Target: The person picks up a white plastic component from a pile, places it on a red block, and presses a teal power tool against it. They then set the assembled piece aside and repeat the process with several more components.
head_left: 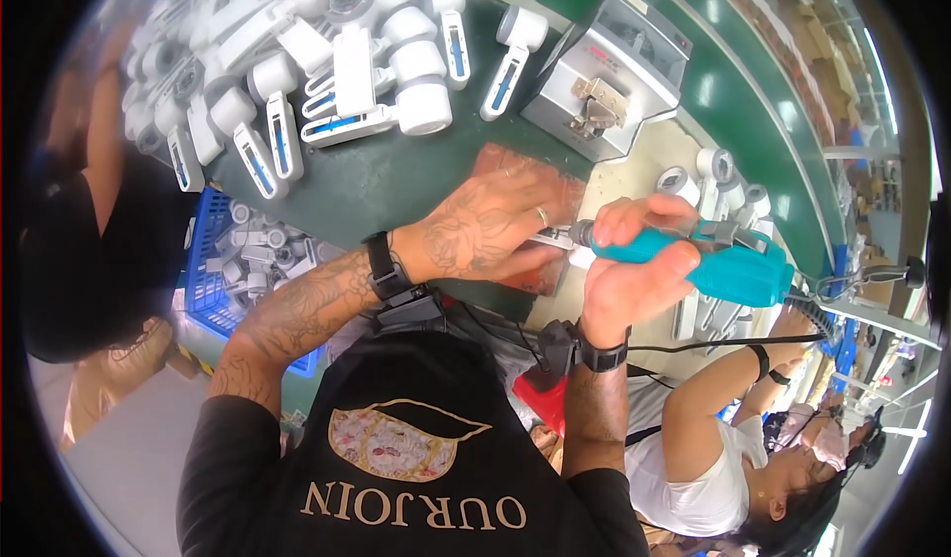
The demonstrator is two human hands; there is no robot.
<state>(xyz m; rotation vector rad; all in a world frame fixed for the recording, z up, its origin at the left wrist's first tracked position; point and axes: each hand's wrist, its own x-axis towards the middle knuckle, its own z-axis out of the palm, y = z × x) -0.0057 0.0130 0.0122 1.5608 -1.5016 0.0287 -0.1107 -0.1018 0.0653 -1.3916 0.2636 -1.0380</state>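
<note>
My right hand [639, 282] is wrapped round a teal electric screwdriver [738, 268], which lies nearly level with its tip toward the left. That tip meets a small white plastic part [557, 239], held by the fingers of my left hand [487, 222]. Most of the part is hidden under those fingers. Beneath my left hand lies a reddish-brown mat [507, 159] on the green work surface. The screw or hole at the screwdriver's tip is too small to make out.
A heap of white round-headed plastic units [421, 62], some with blue strips, covers the far left. A grey metal machine [614, 72] stands beyond the mat. More white units [715, 166] lie at right. A blue basket [210, 295] holds parts. Co-workers sit on both sides.
</note>
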